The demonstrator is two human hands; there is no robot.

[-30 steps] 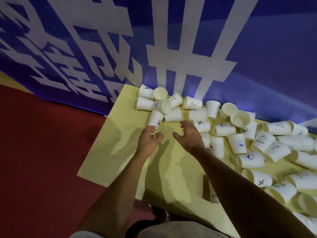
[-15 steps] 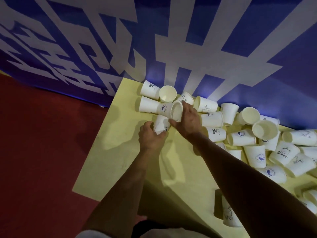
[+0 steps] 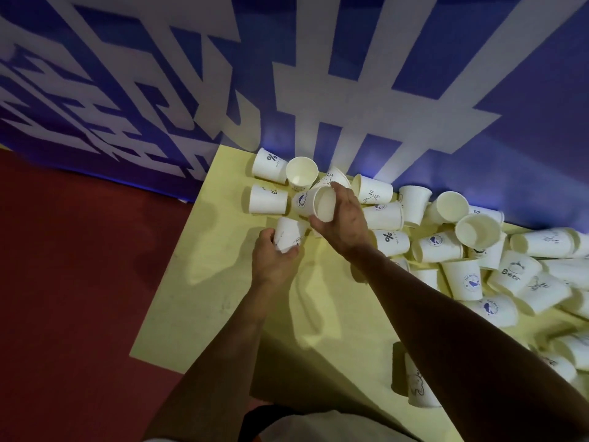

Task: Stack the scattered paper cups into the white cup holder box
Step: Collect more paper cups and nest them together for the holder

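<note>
Pale yellow matte tabletop (image 3: 223,298), flat and smooth, faintly scuffed, butted against a blue hanging banner (image 3: 318,90) with broad white strokes; dull red floor (image 3: 79,282) off to the left. Scattered over the far and right part of that tabletop, white tapered paper cups (image 3: 478,250) with rolled rims and small blue prints, most lying on their sides, many touching or overlapping, a few mouth-up and showing bare pale insides.

At the near-left edge of the pile, the left hand (image 3: 274,263), fingers curled round the near end of a white printed paper cup (image 3: 288,232), tilted. Just beside it the right hand (image 3: 345,218), thumb below and fingers above, pinching the mouth end of a white paper cup with a blue round print (image 3: 314,202); open mouth turned toward the camera, body pointing left among its neighbours. Hard to say whether either held cup touches the table.

Hidden under the right hand and wrist, parts of several cups. Alone near the front edge, a white paper cup with a faint blue drawing (image 3: 414,384), half covered by the right forearm. Heap cut off at the right edge of the frame. Prints mostly too small or blurred to read, apart from a percent sign and "Bear". Pale clothing (image 3: 318,429) at the bottom edge, cropped and dim.
</note>
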